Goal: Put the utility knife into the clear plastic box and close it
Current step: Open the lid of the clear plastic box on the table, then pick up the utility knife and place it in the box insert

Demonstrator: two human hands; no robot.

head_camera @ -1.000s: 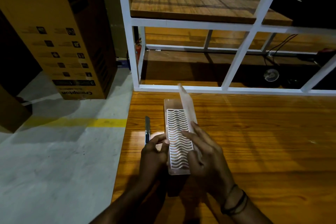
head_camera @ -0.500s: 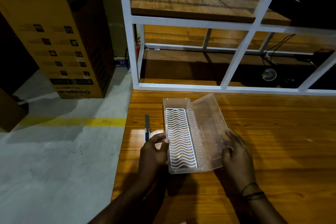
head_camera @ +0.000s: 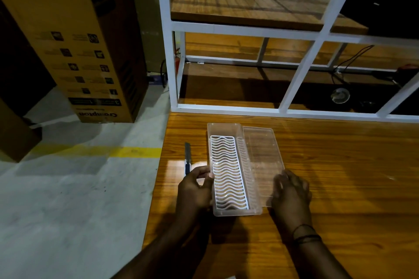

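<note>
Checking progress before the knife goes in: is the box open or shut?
Open: the lid lies flat beside the box, its white wavy insert uncovered.

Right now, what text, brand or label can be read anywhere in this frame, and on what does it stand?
"Crompton": printed upside down near the bottom of the cardboard carton on the floor.
Carton's icon grid and dark label strip: too small and blurred to read.
Utility knife, clear plastic box, its open lid, wooden table, white frame: no text visible.
</note>
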